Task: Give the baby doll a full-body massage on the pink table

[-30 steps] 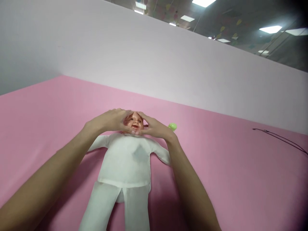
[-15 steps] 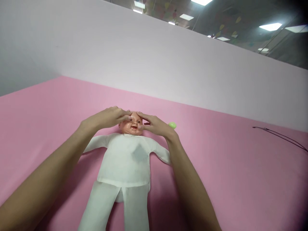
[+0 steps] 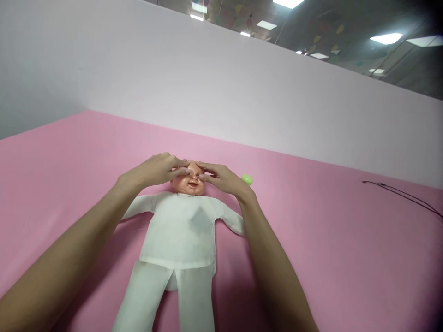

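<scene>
A baby doll (image 3: 178, 235) with a hard plastic head (image 3: 190, 184) and a white cloth body lies on its back, arms out to the sides. My left hand (image 3: 157, 170) rests on the left side of its forehead, fingers stretched out, the thumb by one eye. On the opposite side, my right hand (image 3: 224, 177) lies with extended fingers on the brow and its thumb tip at the other eye. Both hands are open and touch the head without gripping it. They cover the sides of the head. A grey diamond-shaped patch marks the doll's chest.
The doll lies on a pink padded surface (image 3: 311, 230). Beyond my right hand sits a small light-green round object (image 3: 247, 179). A thin black cord (image 3: 398, 191) runs along the far right. White walls (image 3: 207, 83) rise behind and at the left.
My right thumb has moved up from beside the doll's mouth to its eye. My left thumb has slid slightly down, to eye level. The doll's body stays where it was.
</scene>
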A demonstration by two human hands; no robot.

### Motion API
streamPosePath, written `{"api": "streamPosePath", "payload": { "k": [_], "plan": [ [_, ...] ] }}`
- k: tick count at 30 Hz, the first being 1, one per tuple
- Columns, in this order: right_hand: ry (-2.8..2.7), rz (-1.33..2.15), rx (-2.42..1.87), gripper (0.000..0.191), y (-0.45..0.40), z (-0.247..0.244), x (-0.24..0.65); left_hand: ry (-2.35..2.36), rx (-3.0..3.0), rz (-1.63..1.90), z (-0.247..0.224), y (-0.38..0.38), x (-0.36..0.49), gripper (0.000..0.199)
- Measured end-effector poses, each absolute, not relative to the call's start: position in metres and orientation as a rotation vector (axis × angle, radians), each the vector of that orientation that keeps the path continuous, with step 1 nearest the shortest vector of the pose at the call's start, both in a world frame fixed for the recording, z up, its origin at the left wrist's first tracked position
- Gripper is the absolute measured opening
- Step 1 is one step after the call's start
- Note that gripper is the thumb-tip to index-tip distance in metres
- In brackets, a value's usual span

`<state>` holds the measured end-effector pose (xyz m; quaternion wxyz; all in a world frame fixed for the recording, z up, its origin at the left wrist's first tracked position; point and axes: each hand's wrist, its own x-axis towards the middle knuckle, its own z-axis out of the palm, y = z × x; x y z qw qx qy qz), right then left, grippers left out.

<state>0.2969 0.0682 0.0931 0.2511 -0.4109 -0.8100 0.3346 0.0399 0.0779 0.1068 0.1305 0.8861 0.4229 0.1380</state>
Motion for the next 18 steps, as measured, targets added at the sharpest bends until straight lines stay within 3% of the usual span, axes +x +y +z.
{"api": "streamPosePath", "payload": {
  "k": [7, 12, 18],
  "plan": [
    [-2.253, 0.857, -1.265, 0.078, 0.058, 0.101, 0.288, 1.321, 2.573, 0.310, 0.115, 0.068, 0.044, 0.039],
    [-2.247, 0.886, -1.183, 0.059, 0.064, 0.096, 0.294, 1.221, 2.592, 0.367, 0.107, 0.076, 0.038, 0.022],
    [-2.162, 0.838, -1.107, 0.043, 0.075, 0.086, 0.300, 1.159, 2.623, 0.475, 0.097, 0.087, 0.032, 0.028]
  ]
}}
